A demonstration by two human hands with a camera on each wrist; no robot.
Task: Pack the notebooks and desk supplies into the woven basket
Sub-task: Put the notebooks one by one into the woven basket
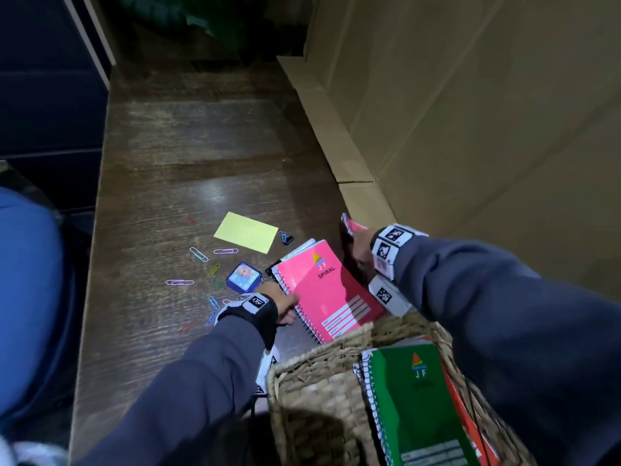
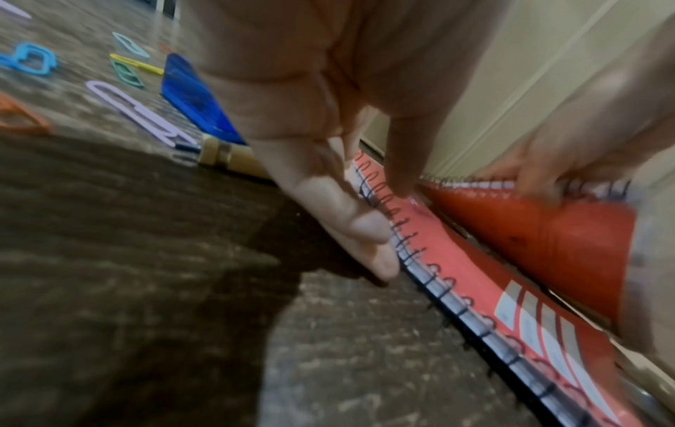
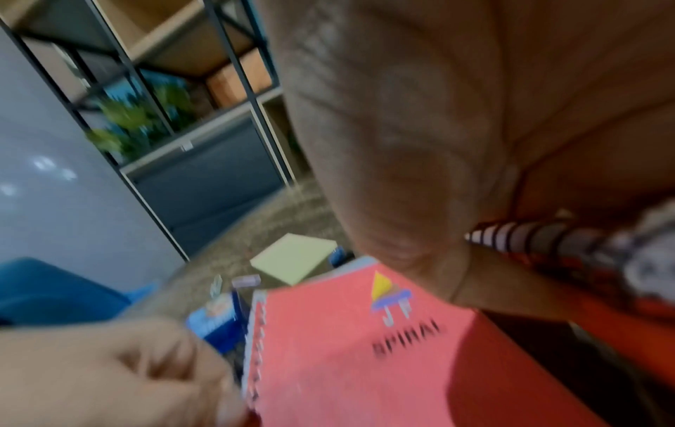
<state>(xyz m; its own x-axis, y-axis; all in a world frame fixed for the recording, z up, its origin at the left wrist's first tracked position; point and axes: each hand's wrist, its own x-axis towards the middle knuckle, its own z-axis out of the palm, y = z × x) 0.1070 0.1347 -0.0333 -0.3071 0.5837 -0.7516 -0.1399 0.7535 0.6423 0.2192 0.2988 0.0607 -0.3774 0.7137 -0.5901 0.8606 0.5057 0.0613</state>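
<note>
A pink spiral notebook lies flat on the wooden table, just beyond the woven basket. My left hand rests its straight fingers against the notebook's spiral binding, with the thumb above the cover. My right hand grips a second pink notebook by its spiral edge and holds it tilted up beside the cardboard. The basket holds a green notebook on top of a red one.
Left of the notebook lie a yellow sticky pad, a small blue box, several coloured paper clips and a binder clip. A tall cardboard box walls the right side. A blue chair stands at the left.
</note>
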